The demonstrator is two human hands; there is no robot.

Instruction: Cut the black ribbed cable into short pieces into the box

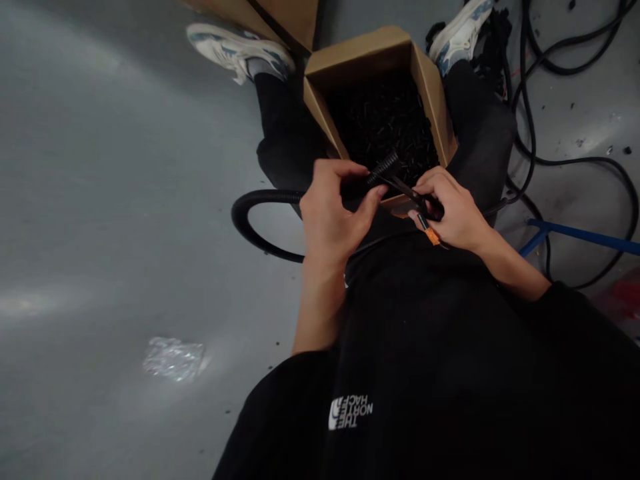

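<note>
Between the thumb and fingers of my left hand (pixel 333 210) is the end of a black corrugated tube (pixel 384 169). The rest of the tube loops out to the left behind my wrist. My right hand (pixel 453 207) is closed around the handles of dark scissors (pixel 407 191), whose blades reach to the tube near my left fingertips. A thin piece with an orange tag (pixel 430 233) sticks out below my right fingers. Under both hands stands an open cardboard box (pixel 360 53) with many short black pieces (pixel 385 120) in it.
My legs and shoes flank the box. Long black tubing (pixel 530 120) lies coiled on the grey floor at right, by a blue metal bar (pixel 590 235). Another cardboard box (pixel 295 20) stands at the top. A crumpled clear plastic bag (pixel 173 359) lies on the floor at left.
</note>
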